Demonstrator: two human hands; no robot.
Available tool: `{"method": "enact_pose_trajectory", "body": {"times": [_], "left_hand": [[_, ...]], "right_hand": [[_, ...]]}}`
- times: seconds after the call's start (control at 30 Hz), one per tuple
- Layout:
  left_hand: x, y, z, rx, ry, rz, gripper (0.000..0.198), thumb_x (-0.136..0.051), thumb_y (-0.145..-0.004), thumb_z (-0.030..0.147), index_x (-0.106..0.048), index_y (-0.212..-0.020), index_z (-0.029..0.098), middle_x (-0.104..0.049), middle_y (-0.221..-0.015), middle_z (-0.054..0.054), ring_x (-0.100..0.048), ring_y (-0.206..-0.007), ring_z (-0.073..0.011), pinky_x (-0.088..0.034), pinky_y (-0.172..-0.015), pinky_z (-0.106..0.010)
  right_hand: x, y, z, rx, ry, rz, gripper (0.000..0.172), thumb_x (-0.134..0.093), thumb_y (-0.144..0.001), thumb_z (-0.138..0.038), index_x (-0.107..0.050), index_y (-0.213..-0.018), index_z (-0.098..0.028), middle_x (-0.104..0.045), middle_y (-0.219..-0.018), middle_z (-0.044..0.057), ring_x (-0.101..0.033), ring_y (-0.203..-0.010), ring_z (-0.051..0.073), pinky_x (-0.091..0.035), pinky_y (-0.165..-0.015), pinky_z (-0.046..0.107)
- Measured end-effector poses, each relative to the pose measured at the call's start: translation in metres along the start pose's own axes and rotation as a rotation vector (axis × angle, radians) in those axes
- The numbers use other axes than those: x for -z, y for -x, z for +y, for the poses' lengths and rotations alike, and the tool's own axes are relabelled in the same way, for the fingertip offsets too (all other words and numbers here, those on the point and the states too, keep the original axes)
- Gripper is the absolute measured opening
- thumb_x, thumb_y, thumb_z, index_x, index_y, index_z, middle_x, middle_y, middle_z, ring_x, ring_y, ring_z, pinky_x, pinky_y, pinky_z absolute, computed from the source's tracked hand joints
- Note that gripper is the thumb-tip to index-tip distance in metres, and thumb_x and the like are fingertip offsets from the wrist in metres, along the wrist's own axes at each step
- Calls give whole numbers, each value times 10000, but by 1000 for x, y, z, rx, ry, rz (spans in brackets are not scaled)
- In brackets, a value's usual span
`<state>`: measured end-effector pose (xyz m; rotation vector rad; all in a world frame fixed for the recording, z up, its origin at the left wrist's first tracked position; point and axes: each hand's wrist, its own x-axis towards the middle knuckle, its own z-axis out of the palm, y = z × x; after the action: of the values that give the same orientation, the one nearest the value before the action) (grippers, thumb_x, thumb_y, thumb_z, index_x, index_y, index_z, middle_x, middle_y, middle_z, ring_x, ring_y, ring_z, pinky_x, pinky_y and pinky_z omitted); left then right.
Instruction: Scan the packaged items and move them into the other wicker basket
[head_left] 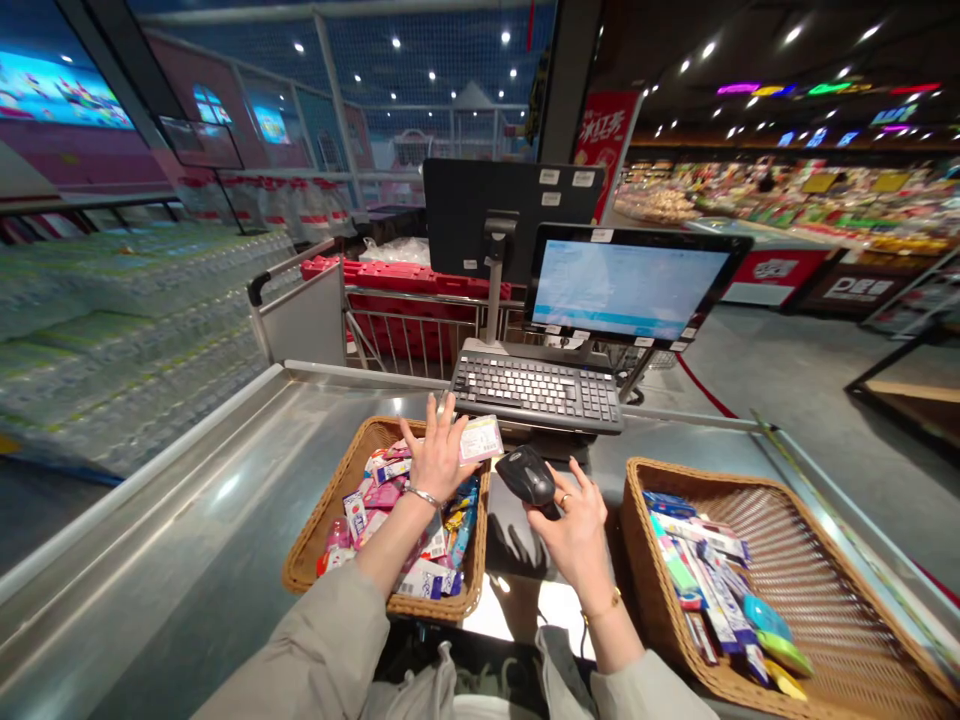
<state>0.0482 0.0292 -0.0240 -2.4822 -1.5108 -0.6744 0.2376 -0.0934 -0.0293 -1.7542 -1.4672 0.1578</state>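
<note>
My left hand (pixel 436 455) is over the left wicker basket (pixel 300 545), palm down with several fingers stretched forward. Between its thumb and forefinger is a small pale packet (pixel 480 440) with a printed barcode label. My right hand (pixel 576 525) grips a black handheld barcode scanner (pixel 527 475), its head pointing toward the packet. A small gap separates scanner and packet. Under my left hand the basket is filled with wrapped sweets and chocolate bars (pixel 356 512), partly hidden by my forearm.
To the right stands another wicker basket (pixel 862 580) with wrapped bars and small packets (pixel 712 580) on its left side. A keyboard (pixel 536 388) and a lit monitor (pixel 626 285) are beyond my hands. The metal counter (pixel 187 540) runs left. A shopping trolley (pixel 412 335) stands behind it.
</note>
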Motion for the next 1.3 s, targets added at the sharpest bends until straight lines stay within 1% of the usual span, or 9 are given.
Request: {"method": "enact_pose_trajectory", "body": {"times": [0.13,0.3,0.43,0.6,0.83,1.1,1.3], "left_hand": [[1,-2,3,-10,-11,5,748,-754,-708,461,-494,-1365,216,-189,-1605,-125,-34,-1484,-405,69,-1100,-753],[2,-3,4,-9,-56,14,787,-779,-671,485,-508,-1357,210,-202,-1598,-125,-82,-1482,-401,81,-1105,-740],[2,-4,5,-4,-64,26,776,-778,-672,490,-520,-1348,210,-206,-1596,-117,-96,-1482,-396,89,-1110,-731],[2,-5,6,-8,-52,35,769,-779,-669,482,-525,-1343,211,-222,-1592,-134,-87,-1481,-403,70,-1110,-736],[-1,-6,9,-9,-45,48,762,-768,-674,503,-532,-1338,213,-242,-1588,-133,-77,-1483,-398,68,-1119,-728],[-2,-9,19,-48,-32,61,731,-739,-711,493,-526,-1347,203,-205,-1598,-117,-77,-1484,-398,102,-1109,-727],[-4,-14,28,-72,-17,55,729,-762,-691,471,-536,-1336,218,-212,-1598,-113,-78,-1481,-405,119,-1104,-726]], "right_hand": [[2,-1,1,0,10,-14,174,-653,-704,-290,-750,-845,-258,-678,-1231,20,-392,-1358,347,-185,-1127,599],[4,-2,1,1,14,-31,187,-656,-694,-290,-751,-852,-258,-678,-1232,19,-395,-1357,350,-182,-1122,609],[5,-2,2,8,12,-28,186,-650,-690,-286,-750,-845,-263,-677,-1233,21,-396,-1358,346,-175,-1121,612],[6,-3,2,-8,6,-42,186,-660,-679,-283,-752,-840,-267,-669,-1247,13,-386,-1363,350,-155,-1125,616],[9,-3,5,-12,11,-28,197,-666,-680,-292,-754,-855,-271,-679,-1229,10,-395,-1358,343,-160,-1126,608],[15,-1,9,-27,24,-7,193,-657,-695,-307,-756,-856,-270,-684,-1220,19,-386,-1359,350,-172,-1115,617],[20,1,17,-39,33,14,207,-656,-701,-318,-759,-875,-276,-689,-1209,23,-398,-1350,360,-165,-1106,636]]}}
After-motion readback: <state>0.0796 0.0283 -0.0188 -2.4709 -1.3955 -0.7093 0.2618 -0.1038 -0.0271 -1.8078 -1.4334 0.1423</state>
